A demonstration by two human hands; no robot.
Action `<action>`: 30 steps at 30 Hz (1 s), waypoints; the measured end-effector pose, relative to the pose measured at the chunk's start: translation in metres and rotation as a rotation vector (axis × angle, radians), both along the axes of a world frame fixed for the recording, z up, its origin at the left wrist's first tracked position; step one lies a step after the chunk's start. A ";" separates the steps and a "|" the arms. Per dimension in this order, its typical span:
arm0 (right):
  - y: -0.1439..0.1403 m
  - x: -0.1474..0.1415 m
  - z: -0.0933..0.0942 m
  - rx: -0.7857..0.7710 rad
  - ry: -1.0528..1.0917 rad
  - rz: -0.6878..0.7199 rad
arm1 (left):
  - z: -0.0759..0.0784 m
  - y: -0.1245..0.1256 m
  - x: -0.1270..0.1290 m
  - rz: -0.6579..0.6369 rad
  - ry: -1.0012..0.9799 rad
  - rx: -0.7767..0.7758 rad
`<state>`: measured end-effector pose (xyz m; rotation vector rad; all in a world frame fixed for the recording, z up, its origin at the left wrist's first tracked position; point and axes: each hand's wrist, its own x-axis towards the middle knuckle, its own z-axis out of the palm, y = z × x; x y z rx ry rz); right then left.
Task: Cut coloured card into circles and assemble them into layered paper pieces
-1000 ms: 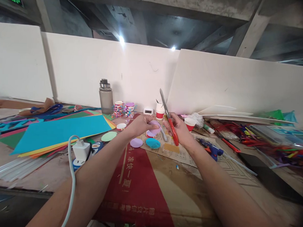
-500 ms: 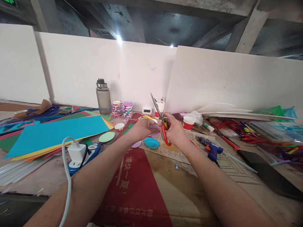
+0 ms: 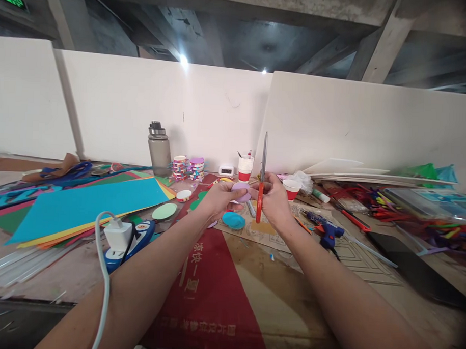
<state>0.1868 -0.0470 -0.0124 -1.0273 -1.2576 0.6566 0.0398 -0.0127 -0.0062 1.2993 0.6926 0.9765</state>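
Note:
Between the thumb and fingers of my left hand [image 3: 217, 199] is a light purple paper disc [image 3: 240, 192], lifted above the table. My right hand [image 3: 275, 199] is closed on red-handled scissors [image 3: 260, 196], whose blades point upward and look closed. The right fingertips come near the disc's right edge; whether they touch it I cannot tell. Below the hands lies a blue paper disc [image 3: 233, 220] on a piece of printed cardboard. A pale green disc [image 3: 164, 211] rests further left, near a small white-and-red cup ring [image 3: 184, 195].
Coloured sheets [image 3: 90, 205] and a power strip with a white charger [image 3: 118, 235] are on the left. Behind stand a bottle [image 3: 159, 151], stacked paper cups [image 3: 245, 167] and a small clock [image 3: 226, 170]. To the right lie a blue glue gun [image 3: 328, 231] and a black flat object [image 3: 416, 270].
The scissors have swung from leaning left to nearly upright and moved right, away from the disc. My left hand has turned, raising the purple disc into clearer view.

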 end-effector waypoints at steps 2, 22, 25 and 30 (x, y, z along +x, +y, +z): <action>-0.001 -0.001 -0.001 0.014 -0.025 -0.010 | -0.001 0.000 0.001 0.011 -0.073 -0.025; 0.000 0.003 -0.013 0.024 -0.480 0.118 | 0.019 0.014 -0.014 0.209 -0.364 -0.121; -0.003 0.002 -0.013 0.028 -0.569 0.076 | 0.017 0.015 -0.013 0.211 -0.354 -0.116; -0.003 0.005 -0.013 0.102 -0.741 -0.030 | 0.015 0.016 -0.013 0.170 -0.302 -0.085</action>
